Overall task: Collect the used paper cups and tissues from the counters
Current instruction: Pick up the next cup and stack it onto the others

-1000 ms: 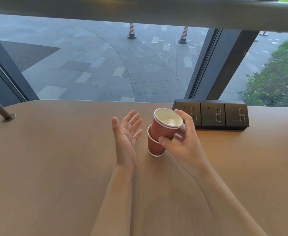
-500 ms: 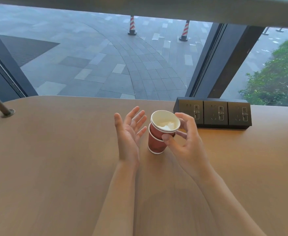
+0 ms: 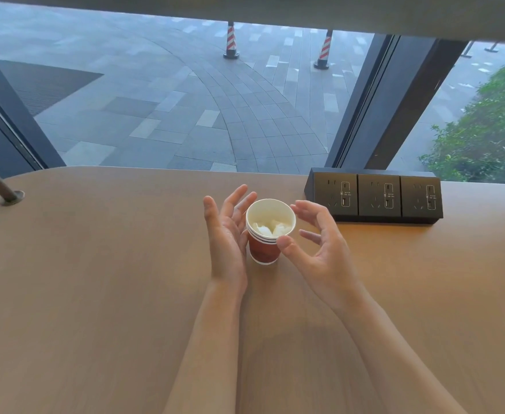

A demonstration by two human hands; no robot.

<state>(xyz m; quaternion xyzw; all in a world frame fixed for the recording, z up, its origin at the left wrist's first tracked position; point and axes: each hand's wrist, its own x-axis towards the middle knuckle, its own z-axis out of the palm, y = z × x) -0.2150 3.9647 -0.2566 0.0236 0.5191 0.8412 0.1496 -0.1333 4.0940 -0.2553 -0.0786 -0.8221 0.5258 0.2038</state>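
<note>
A stack of nested red paper cups with white rims stands upright on the wooden counter. Crumpled white tissue lies inside the top cup. My left hand is at the stack's left side, palm toward it, fingers straight and touching or nearly touching the cups. My right hand hovers just right of the stack with fingers spread and relaxed; its thumb tip is at the rim, and it grips nothing.
A black block of three power sockets sits on the counter at the back right. A metal rail post enters the counter at the far left. Behind the counter's far edge is a window with dark frames.
My right hand lowered the upper cup fully into the lower one and let go, opening its fingers. My left hand moved closer to the stack's left side.
</note>
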